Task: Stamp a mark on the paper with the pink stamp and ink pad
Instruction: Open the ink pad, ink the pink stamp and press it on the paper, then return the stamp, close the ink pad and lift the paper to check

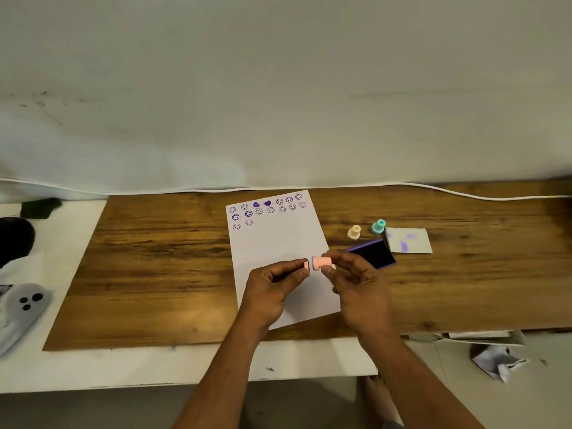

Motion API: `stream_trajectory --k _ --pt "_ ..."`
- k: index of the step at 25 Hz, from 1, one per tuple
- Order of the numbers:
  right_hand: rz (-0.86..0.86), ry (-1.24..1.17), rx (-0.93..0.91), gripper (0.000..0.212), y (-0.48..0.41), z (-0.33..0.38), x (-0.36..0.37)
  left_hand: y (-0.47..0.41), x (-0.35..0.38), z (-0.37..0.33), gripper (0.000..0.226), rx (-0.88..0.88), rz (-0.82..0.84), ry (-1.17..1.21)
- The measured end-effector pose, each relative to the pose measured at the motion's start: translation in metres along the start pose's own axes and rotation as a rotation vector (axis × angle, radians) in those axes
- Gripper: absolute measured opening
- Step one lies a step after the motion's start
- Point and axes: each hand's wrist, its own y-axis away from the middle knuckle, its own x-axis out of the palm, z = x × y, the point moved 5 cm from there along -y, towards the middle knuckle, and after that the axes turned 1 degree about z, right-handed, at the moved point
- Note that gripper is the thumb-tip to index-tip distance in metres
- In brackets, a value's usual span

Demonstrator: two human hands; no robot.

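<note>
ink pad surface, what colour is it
Dark purple, almost navy, ink pad with a lighter purple rim; head view.

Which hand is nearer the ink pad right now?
The right hand. It holds the pink stamp just left of the ink pad, nearly at its edge. The left hand is farther left, over the paper, holding the pink cap.

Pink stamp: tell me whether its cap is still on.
No; the right hand holds the pink stamp, the left hand its cap.
</note>
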Motion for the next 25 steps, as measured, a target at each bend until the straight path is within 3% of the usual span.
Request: stream_trajectory --k 25 --pt "0.160 0.155 0.001 0.026 -0.016 0.002 -0.001 -0.007 0.001 0.007 0.033 -0.015 0.005 0.024"
